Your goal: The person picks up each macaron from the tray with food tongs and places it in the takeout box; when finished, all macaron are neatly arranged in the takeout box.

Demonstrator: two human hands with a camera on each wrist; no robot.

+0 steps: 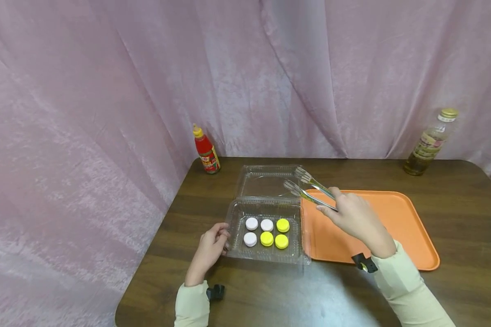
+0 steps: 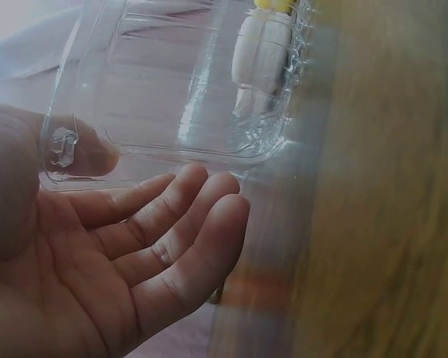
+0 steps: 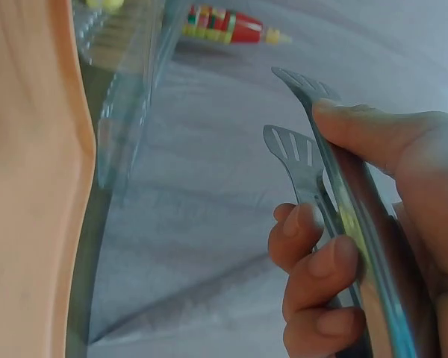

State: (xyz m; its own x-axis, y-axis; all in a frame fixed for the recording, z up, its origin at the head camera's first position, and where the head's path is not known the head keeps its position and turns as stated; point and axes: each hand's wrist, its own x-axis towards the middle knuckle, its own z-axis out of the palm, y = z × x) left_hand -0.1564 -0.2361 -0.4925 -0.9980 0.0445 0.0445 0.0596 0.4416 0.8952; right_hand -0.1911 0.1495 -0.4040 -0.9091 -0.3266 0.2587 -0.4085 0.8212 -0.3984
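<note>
My right hand [image 1: 353, 217] grips metal tongs [image 3: 351, 201], thumb on one arm and fingers curled round the other. The slotted tips stand apart with nothing between them, over the right side of the raised lid [image 1: 266, 184]. A clear plastic box [image 1: 237, 252] lies open on the table, its lid hinged back. Inside sit three white macarons [image 1: 250, 239] and three yellow macarons [image 1: 267, 239] in two rows. At the box's left edge, my left hand [image 1: 211, 245] holds the rim; in the left wrist view its thumb overlaps the rim and the fingers lie below.
Right of the box, an orange tray [image 1: 409, 236] lies under my right forearm. A red sauce bottle [image 1: 206, 152] stands at the back left, an oil bottle [image 1: 427, 145] at the back right. A pink curtain [image 1: 245, 91] hangs behind the table.
</note>
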